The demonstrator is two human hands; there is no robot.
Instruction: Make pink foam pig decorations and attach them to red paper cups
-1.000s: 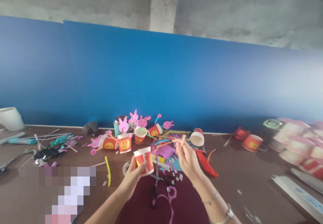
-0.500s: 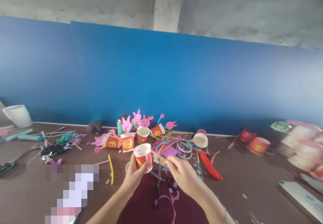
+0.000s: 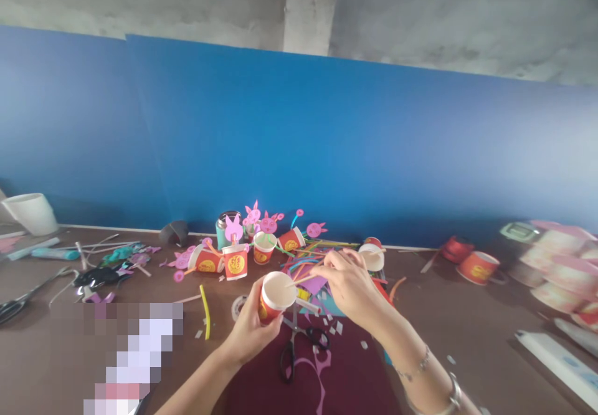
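Observation:
My left hand [image 3: 252, 328] is wrapped round a red paper cup [image 3: 278, 291] with a white inside, its mouth tipped toward me. To its right, my right hand [image 3: 348, 284] pinches a thin pale stick [image 3: 303, 280], perhaps a straw. The far end of this stick reaches into the cup's mouth. Below the cup, black-handled scissors [image 3: 294, 337] lie on a dark red sheet [image 3: 261, 384]. Beside them are a pale tube with a yellow part [image 3: 308, 303], pink paper offcuts [image 3: 320, 371] and a roll of tape [image 3: 239, 306].
Several red cups with pink paper animal heads [image 3: 236, 262] stand or lie behind my hands. Coloured pipe cleaners or straws [image 3: 303, 259] are piled there. A yellow strip [image 3: 205, 315] lies left. Stacked cups [image 3: 555, 265] are at right, before a blue partition [image 3: 299, 141].
The cup has tilted toward me and moved slightly right. My right hand has risen from beside the cup, now bringing the thin stick to its mouth. The pale tube lies on the table.

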